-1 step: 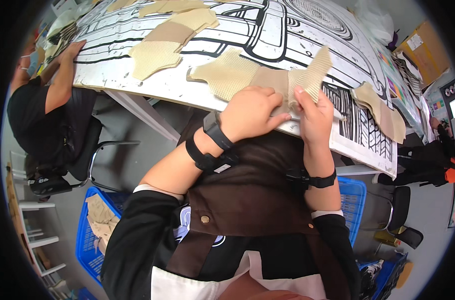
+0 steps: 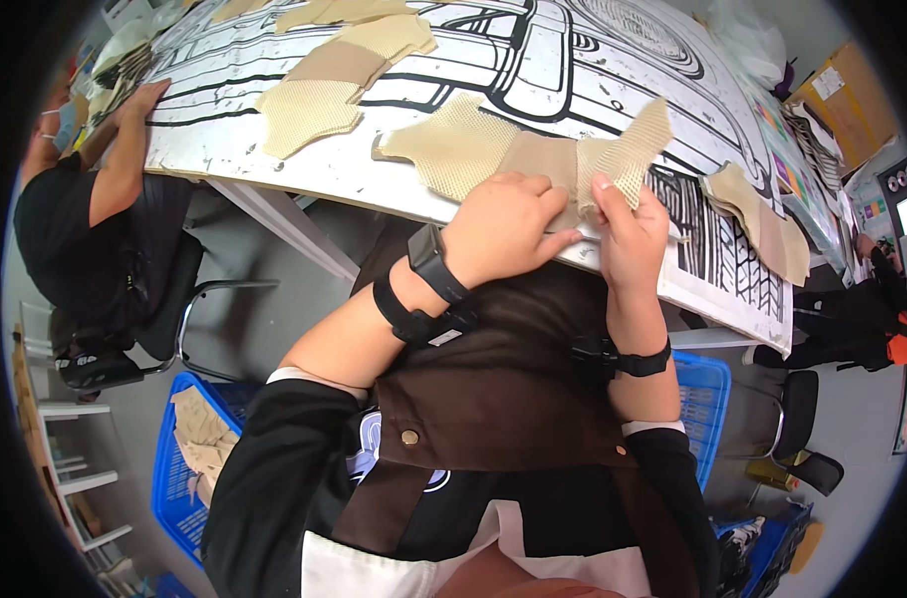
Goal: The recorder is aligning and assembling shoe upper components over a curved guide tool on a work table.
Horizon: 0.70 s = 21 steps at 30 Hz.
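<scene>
A beige mesh fabric piece [image 2: 458, 149] with a smooth tan middle band lies at the table's near edge, in front of me. My left hand [image 2: 508, 224] is closed over its near edge at the band, fingers bent and thumb pointing right. Beside it, my right hand [image 2: 633, 229] pinches the piece's right mesh part between thumb and fingers. That part is lifted off the table, its tip pointing up and right. What lies under my left palm is hidden.
Similar mesh pieces [image 2: 309, 115] lie farther left on the table [image 2: 214, 140], with more [image 2: 762, 224] at its right corner. A masked person [image 2: 85, 209] sits at the left. Blue baskets [image 2: 169, 478] stand on both sides of me, the left holding tan scraps.
The lifted right part of the mesh piece has turned to show more of its broad face, its tip shifting slightly right and down. My left hand has barely moved.
</scene>
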Each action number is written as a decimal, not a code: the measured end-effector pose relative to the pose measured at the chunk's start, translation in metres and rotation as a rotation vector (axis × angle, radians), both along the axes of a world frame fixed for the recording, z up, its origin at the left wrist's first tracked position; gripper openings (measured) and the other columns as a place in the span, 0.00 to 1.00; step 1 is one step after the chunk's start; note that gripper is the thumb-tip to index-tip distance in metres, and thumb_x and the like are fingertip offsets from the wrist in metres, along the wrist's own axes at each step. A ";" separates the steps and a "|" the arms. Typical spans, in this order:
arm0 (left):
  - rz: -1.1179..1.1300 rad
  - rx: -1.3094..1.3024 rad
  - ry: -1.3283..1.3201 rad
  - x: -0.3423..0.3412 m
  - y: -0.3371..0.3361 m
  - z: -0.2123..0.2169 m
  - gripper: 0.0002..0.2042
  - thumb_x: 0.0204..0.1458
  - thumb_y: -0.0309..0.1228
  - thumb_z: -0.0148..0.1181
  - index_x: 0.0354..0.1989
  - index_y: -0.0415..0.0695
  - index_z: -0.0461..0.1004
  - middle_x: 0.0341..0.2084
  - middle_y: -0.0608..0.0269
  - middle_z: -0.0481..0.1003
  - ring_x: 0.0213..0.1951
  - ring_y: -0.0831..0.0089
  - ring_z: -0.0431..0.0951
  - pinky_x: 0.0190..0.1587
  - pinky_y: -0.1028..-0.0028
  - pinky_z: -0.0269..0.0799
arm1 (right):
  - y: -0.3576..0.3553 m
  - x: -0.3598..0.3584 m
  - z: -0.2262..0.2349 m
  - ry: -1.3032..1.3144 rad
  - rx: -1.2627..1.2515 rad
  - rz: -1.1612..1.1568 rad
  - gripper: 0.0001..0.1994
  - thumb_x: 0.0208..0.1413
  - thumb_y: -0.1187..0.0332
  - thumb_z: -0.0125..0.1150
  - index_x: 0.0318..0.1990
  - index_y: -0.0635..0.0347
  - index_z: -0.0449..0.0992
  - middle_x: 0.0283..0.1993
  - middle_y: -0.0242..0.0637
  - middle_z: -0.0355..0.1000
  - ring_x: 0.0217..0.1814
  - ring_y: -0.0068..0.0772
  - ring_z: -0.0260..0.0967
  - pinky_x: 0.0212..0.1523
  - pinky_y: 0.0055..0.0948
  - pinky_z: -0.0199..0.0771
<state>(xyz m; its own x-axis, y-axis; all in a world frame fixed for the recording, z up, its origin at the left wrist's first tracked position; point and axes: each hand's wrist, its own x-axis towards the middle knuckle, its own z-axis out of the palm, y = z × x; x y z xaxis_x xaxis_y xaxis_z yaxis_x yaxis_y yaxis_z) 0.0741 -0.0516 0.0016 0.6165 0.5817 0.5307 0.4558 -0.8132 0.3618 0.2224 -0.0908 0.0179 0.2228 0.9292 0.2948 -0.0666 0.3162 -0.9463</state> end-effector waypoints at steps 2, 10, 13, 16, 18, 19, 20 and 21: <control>0.038 0.160 -0.017 0.005 -0.007 -0.003 0.14 0.47 0.42 0.60 0.29 0.43 0.69 0.24 0.58 0.70 0.30 0.59 0.72 0.34 0.65 0.69 | -0.008 0.006 0.001 -0.353 0.104 -0.198 0.07 0.51 0.71 0.61 0.28 0.68 0.75 0.22 0.32 0.68 0.26 0.20 0.59 0.27 0.21 0.59; 0.026 0.257 0.001 0.010 -0.004 -0.012 0.07 0.48 0.33 0.57 0.30 0.43 0.69 0.26 0.58 0.71 0.33 0.60 0.73 0.39 0.65 0.70 | -0.010 0.017 -0.010 -0.133 0.099 -0.196 0.07 0.56 0.73 0.56 0.38 0.69 0.75 0.34 0.30 0.71 0.34 0.15 0.63 0.35 0.17 0.63; 0.013 0.311 0.023 0.008 -0.002 -0.014 0.06 0.46 0.28 0.55 0.32 0.42 0.68 0.28 0.57 0.72 0.35 0.58 0.74 0.42 0.64 0.70 | -0.008 0.021 -0.019 0.008 0.113 -0.164 0.09 0.56 0.73 0.56 0.41 0.69 0.74 0.34 0.30 0.71 0.35 0.16 0.64 0.38 0.17 0.64; 0.001 0.240 0.034 0.004 -0.003 -0.007 0.08 0.44 0.25 0.53 0.34 0.41 0.66 0.29 0.54 0.73 0.36 0.56 0.75 0.40 0.62 0.71 | -0.007 0.027 -0.029 0.084 0.130 -0.111 0.10 0.56 0.73 0.55 0.43 0.69 0.73 0.37 0.31 0.71 0.39 0.17 0.64 0.43 0.18 0.63; 0.046 0.167 0.070 0.003 -0.004 -0.002 0.07 0.46 0.25 0.52 0.33 0.41 0.64 0.26 0.51 0.73 0.31 0.53 0.75 0.33 0.60 0.72 | -0.005 0.028 -0.030 0.114 0.143 -0.083 0.10 0.56 0.73 0.55 0.43 0.70 0.73 0.41 0.33 0.69 0.42 0.19 0.64 0.44 0.19 0.63; 0.043 0.167 0.072 0.002 -0.003 -0.002 0.07 0.46 0.25 0.52 0.33 0.41 0.64 0.26 0.51 0.73 0.31 0.53 0.75 0.33 0.60 0.72 | -0.005 0.029 -0.030 0.140 0.156 -0.053 0.10 0.56 0.73 0.55 0.43 0.70 0.73 0.45 0.35 0.68 0.45 0.20 0.63 0.46 0.20 0.62; 0.051 0.085 0.052 0.002 0.000 -0.002 0.06 0.48 0.26 0.51 0.33 0.41 0.64 0.24 0.50 0.73 0.29 0.51 0.75 0.30 0.58 0.71 | -0.005 0.028 -0.029 0.142 0.155 -0.055 0.10 0.56 0.73 0.55 0.43 0.70 0.73 0.45 0.35 0.68 0.45 0.20 0.63 0.46 0.20 0.62; 0.059 0.003 0.032 0.002 0.001 -0.002 0.05 0.50 0.26 0.50 0.34 0.41 0.63 0.21 0.48 0.72 0.27 0.49 0.74 0.27 0.57 0.70 | -0.004 0.027 -0.028 0.125 0.173 -0.049 0.10 0.56 0.72 0.56 0.42 0.70 0.73 0.47 0.37 0.66 0.46 0.21 0.62 0.46 0.20 0.61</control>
<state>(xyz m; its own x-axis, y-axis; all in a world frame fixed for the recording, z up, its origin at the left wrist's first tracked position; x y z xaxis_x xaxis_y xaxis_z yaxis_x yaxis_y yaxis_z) 0.0757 -0.0503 -0.0007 0.5981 0.6158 0.5130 0.5145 -0.7857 0.3434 0.2499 -0.0947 -0.0099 0.3113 0.8544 0.4160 -0.1609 0.4788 -0.8630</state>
